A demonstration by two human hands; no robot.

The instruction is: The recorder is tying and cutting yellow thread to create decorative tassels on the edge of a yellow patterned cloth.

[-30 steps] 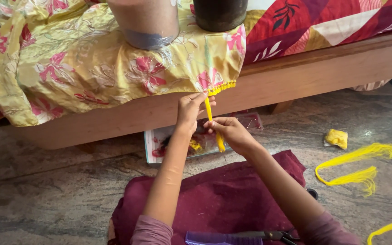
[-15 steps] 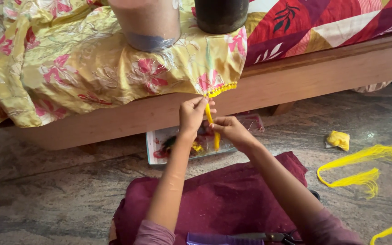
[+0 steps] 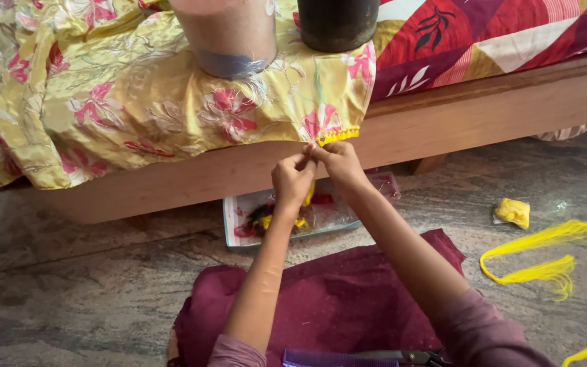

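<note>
Far left: yellow floral cloth (image 3: 103,102), thin and crumpled, draped over the wooden bed frame (image 3: 484,112); a pale cylinder (image 3: 229,34) and a dark pot (image 3: 338,24) stand on it, likely weighting it so the hem stays taut. Centre: left hand (image 3: 292,182), fingers pressed together, pinching yellow thread (image 3: 309,194) just under the hem. Right hand (image 3: 338,162) beside it, fingertips pinched at the cloth's corner where a yellow tassel fringe (image 3: 338,134) runs along the edge. Below, a clear plastic bag of coloured threads (image 3: 293,217) on the stone floor (image 3: 69,306); maroon fabric (image 3: 327,306) over the lap. Right: small yellow bundle (image 3: 513,212), loose yellow thread hanks (image 3: 541,255).
</note>
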